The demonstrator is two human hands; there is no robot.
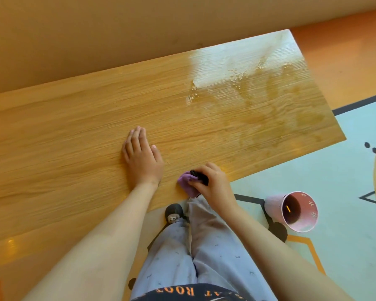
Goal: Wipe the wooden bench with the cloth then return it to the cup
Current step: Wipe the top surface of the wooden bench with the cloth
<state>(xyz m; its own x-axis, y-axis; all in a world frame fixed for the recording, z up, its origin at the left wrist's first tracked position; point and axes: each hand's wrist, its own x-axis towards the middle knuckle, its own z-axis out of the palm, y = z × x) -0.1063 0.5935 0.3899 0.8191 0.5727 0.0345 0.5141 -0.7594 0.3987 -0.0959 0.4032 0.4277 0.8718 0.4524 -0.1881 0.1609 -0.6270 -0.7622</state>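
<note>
The purple cloth (188, 185) is held bunched in the curled fingers of the right hand (213, 183) at the near edge of the wooden bench (74, 118), just below the centre of the frame, while the left hand (141, 156) is laid flat with straight fingers on the wood beside it. Wet streaks and foam are seen on the bench at the upper right, so the wiping step is judged to be in hand or nearly finished. If the rest is judged clean, the cloth would next be carried to the pink cup (291, 210), which is seen on the floor at the lower right with its mouth turned toward the camera.
</note>
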